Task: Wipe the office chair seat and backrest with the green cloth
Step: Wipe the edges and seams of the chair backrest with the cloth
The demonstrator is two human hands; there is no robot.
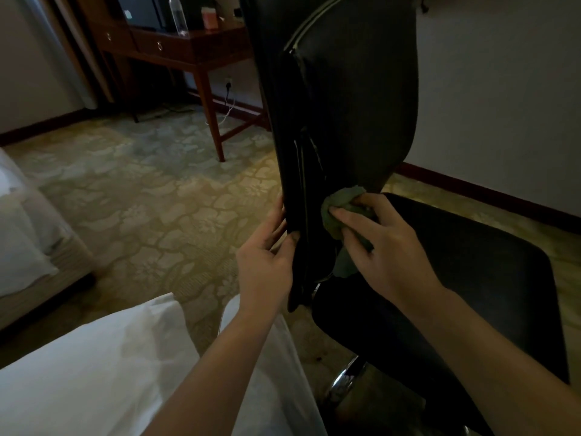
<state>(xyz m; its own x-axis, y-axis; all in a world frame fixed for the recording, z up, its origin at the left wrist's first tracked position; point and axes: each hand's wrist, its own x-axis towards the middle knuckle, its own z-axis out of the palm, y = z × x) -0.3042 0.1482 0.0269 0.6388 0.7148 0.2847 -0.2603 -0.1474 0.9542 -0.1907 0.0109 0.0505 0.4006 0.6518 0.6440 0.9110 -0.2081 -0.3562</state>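
Observation:
A black office chair stands before me, its tall backrest (355, 99) seen edge-on and its seat (465, 284) spreading to the right. My left hand (267, 256) grips the lower left edge of the backrest, thumb on the front face and fingers behind it. My right hand (377, 237) holds the bunched green cloth (338, 209) and presses it against the bottom of the backrest, just above the seat. Part of the cloth hangs down under my palm.
A wooden desk (195, 48) with a clear bottle (178, 17) and a pink box stands behind the chair on patterned carpet (151, 190). White bedding lies at the left and bottom left. The chrome chair base (345, 382) shows under the seat. A wall runs along the right.

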